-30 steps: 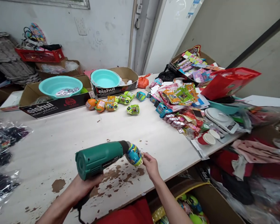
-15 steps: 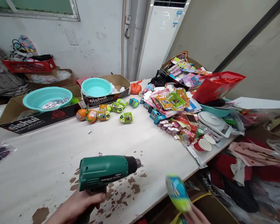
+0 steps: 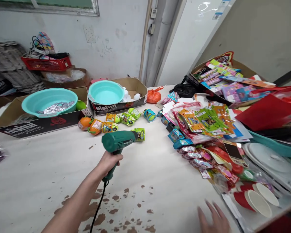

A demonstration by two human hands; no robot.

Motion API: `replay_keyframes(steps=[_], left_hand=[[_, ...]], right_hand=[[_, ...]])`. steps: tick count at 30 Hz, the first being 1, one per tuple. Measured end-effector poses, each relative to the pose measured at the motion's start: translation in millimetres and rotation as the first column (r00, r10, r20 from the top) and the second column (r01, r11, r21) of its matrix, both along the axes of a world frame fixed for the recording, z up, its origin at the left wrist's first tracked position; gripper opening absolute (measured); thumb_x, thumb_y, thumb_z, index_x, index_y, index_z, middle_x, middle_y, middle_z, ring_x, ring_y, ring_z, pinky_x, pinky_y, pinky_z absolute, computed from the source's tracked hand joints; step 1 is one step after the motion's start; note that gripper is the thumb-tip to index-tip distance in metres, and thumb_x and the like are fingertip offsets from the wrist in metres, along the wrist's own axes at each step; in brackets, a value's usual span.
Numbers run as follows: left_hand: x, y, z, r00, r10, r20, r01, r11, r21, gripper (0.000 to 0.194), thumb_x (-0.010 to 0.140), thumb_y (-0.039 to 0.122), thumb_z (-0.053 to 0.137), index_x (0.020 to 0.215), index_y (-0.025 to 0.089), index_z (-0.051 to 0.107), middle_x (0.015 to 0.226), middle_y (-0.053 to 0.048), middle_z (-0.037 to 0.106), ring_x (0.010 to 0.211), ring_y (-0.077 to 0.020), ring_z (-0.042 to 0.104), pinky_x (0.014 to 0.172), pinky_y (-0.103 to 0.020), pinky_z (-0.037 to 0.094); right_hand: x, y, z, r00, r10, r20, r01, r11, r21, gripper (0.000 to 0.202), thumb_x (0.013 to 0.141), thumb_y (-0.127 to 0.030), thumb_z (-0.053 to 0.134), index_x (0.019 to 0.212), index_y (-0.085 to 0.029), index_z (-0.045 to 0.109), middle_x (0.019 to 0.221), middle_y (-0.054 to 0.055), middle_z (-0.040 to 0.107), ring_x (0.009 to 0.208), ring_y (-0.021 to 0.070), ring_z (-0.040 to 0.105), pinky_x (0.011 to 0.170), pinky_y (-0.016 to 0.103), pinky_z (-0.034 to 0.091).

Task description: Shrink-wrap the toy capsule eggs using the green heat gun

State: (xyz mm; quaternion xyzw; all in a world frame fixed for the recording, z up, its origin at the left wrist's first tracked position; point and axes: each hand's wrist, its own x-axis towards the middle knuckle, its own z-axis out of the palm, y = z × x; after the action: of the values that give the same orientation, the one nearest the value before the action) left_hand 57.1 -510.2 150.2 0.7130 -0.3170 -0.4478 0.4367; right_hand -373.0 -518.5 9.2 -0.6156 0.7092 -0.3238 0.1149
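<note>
My left hand (image 3: 111, 162) is wrapped round the handle of a green heat gun (image 3: 117, 140), held above the white table with its nozzle pointing right. A black cord hangs from the grip. Just beyond the nozzle lies a green wrapped packet (image 3: 140, 134), partly covered by the gun. Behind it are several more wrapped pieces, among them an orange one (image 3: 95, 127) and a blue one (image 3: 149, 115). My right hand (image 3: 213, 220), slightly blurred, is over the table's near right side with its fingers apart and nothing in them.
Two turquoise basins (image 3: 106, 94) sit in cardboard boxes at the back left. On the right lie a pile of colourful packets (image 3: 203, 119), red paper cups (image 3: 253, 202) and a white scale (image 3: 271, 158). A carton of small boxes (image 3: 232, 81) stands behind. Brown worn patches mark the table's near part.
My left hand has moved the heat gun forward over the table. The green and blue wrapped piece has left my right hand, which now shows open over the table. The view has shifted.
</note>
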Motion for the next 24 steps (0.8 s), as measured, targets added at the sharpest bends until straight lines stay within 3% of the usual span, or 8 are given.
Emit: replay_keyframes(steps=[3, 7, 10, 12, 15, 17, 21, 24], left_hand=[[-1, -33, -17.0, 0.999, -0.023, 0.034, 0.022, 0.999, 0.037, 0.010, 0.059, 0.019, 0.060, 0.067, 0.019, 0.052, 0.057, 0.005, 0.049, 0.045, -0.0118, 0.050, 0.046, -0.024, 0.038], [-1, -37, -31.5, 0.995, -0.045, 0.085, 0.035, 0.993, 0.114, 0.009, 0.060, 0.020, 0.059, 0.062, 0.020, 0.051, 0.054, 0.004, 0.049, 0.047, -0.0135, 0.051, 0.047, -0.025, 0.036], [-1, -36, -34.9, 0.991, -0.023, 0.134, 0.003, 0.988, 0.151, 0.008, 0.063, 0.023, 0.057, 0.062, 0.020, 0.050, 0.051, 0.004, 0.048, 0.049, -0.0146, 0.050, 0.048, -0.025, 0.034], [0, -35, -33.9, 0.990, -0.021, 0.141, -0.004, 0.986, 0.169, 0.008, 0.063, 0.024, 0.056, 0.062, 0.021, 0.050, 0.051, 0.004, 0.048, 0.050, -0.0149, 0.050, 0.049, -0.025, 0.034], [4, -30, -29.0, 0.988, -0.034, 0.148, 0.002, 0.977, 0.212, 0.008, 0.064, 0.024, 0.055, 0.060, 0.021, 0.050, 0.051, 0.004, 0.049, 0.052, -0.0151, 0.049, 0.051, -0.026, 0.035], [8, -19, -25.3, 0.987, -0.045, 0.156, 0.005, 0.968, 0.251, 0.008, 0.066, 0.025, 0.054, 0.060, 0.020, 0.051, 0.052, 0.002, 0.051, 0.054, -0.0158, 0.049, 0.054, -0.027, 0.036], [14, 22, -20.7, 0.990, -0.044, 0.134, 0.004, 0.958, 0.286, 0.012, 0.066, 0.032, 0.059, 0.063, 0.021, 0.057, 0.057, 0.000, 0.056, 0.057, -0.0182, 0.050, 0.056, -0.029, 0.041], [13, 59, -17.7, 0.997, 0.001, 0.078, -0.026, 0.947, 0.321, 0.019, 0.063, 0.041, 0.066, 0.063, 0.023, 0.061, 0.059, -0.002, 0.061, 0.064, -0.0237, 0.055, 0.056, -0.031, 0.046]], right_hand=[[72, -102, 10.2, 0.965, 0.257, 0.058, -0.244, 0.954, -0.173, 0.048, 0.083, -0.052, 0.047, 0.114, -0.018, 0.062, 0.125, 0.017, 0.055, 0.121, 0.0338, 0.048, 0.102, 0.057, 0.038], [185, -224, 29.4, 0.793, 0.585, 0.166, -0.537, 0.802, -0.261, 0.040, 0.090, -0.045, 0.043, 0.113, -0.019, 0.061, 0.121, 0.014, 0.060, 0.116, 0.0256, 0.053, 0.102, 0.048, 0.040], [254, -283, 32.6, 0.661, 0.711, 0.238, -0.704, 0.698, -0.129, 0.044, 0.090, -0.048, 0.041, 0.114, -0.017, 0.061, 0.122, 0.014, 0.061, 0.117, 0.0253, 0.053, 0.103, 0.045, 0.039], [286, -303, 28.4, 0.584, 0.764, 0.276, -0.794, 0.608, -0.003, 0.046, 0.090, -0.051, 0.041, 0.107, -0.016, 0.065, 0.117, 0.013, 0.065, 0.113, 0.0265, 0.056, 0.100, 0.044, 0.041], [308, -304, 17.9, 0.497, 0.811, 0.309, -0.864, 0.496, 0.089, 0.047, 0.089, -0.054, 0.040, 0.093, -0.018, 0.070, 0.100, 0.008, 0.072, 0.100, 0.0256, 0.063, 0.091, 0.041, 0.048], [307, -288, 12.9, 0.464, 0.825, 0.324, -0.884, 0.457, 0.101, 0.049, 0.091, -0.054, 0.037, 0.097, -0.019, 0.070, 0.102, 0.007, 0.072, 0.100, 0.0250, 0.064, 0.091, 0.041, 0.049], [285, -232, 15.4, 0.414, 0.831, 0.370, -0.904, 0.422, 0.063, 0.049, 0.093, -0.052, 0.035, 0.116, -0.020, 0.063, 0.124, 0.008, 0.063, 0.118, 0.0234, 0.055, 0.105, 0.044, 0.039], [269, -185, 23.4, 0.374, 0.819, 0.436, -0.919, 0.391, 0.055, 0.046, 0.094, -0.049, 0.036, 0.120, -0.022, 0.061, 0.129, 0.008, 0.059, 0.122, 0.0222, 0.051, 0.109, 0.044, 0.036]])
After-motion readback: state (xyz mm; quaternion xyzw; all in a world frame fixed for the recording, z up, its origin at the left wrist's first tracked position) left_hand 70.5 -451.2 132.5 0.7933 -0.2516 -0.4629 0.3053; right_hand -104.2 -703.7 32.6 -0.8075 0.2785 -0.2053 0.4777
